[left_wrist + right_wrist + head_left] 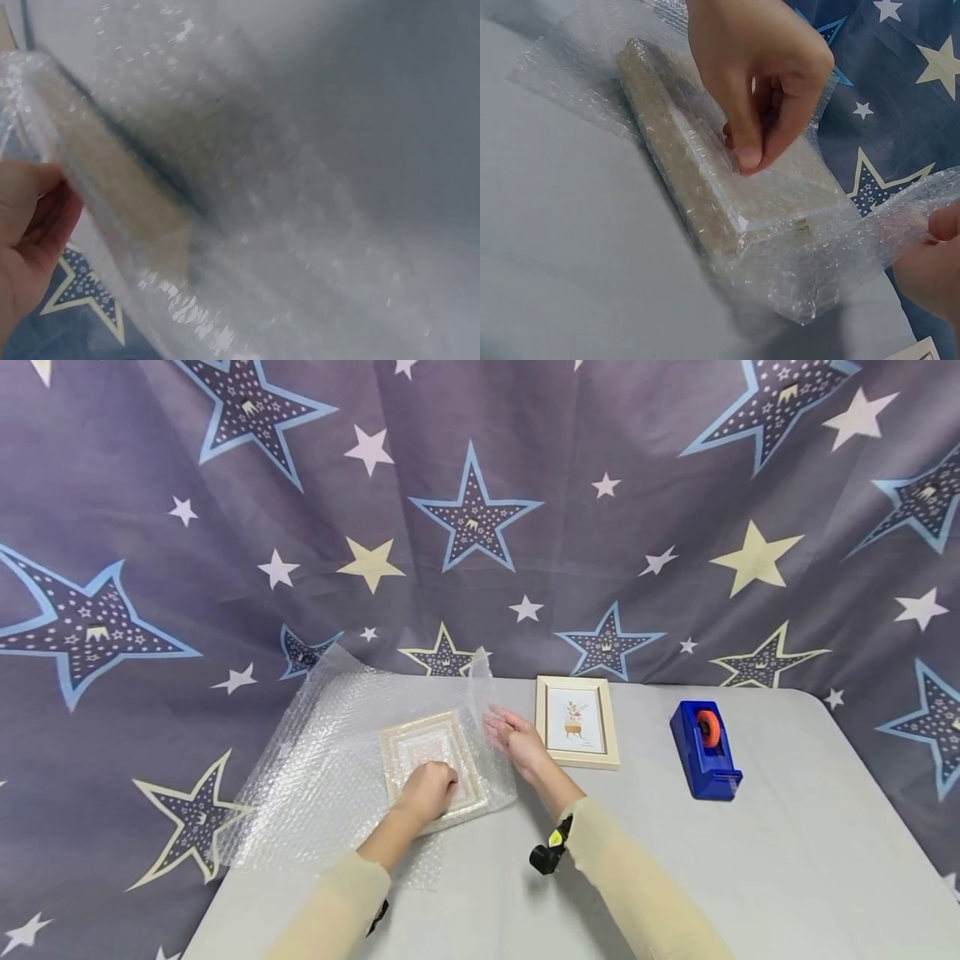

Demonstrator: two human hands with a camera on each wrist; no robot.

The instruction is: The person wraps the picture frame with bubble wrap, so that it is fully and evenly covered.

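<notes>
Bubble wrap [300, 768] [315, 262] lies under and over a light-framed picture [397, 752] [675, 157] on the table's left side. My left hand [426, 792] [757, 75], fingers curled, pinches the wrap over the picture's face. In the left wrist view a hand [30, 232] is at the wrapped frame's edge. At the picture's right, my right hand [521, 747] [930, 262] holds the raised side of the wrap between thumb and extended fingers. Wrap partly covers those fingertips.
A second framed picture [551, 727] with a plant print lies just right of my right hand. Farther right stands a blue tape dispenser [697, 760] with an orange roll [708, 728]. A star-patterned curtain [525, 552] hangs behind the grey-white table [795, 860].
</notes>
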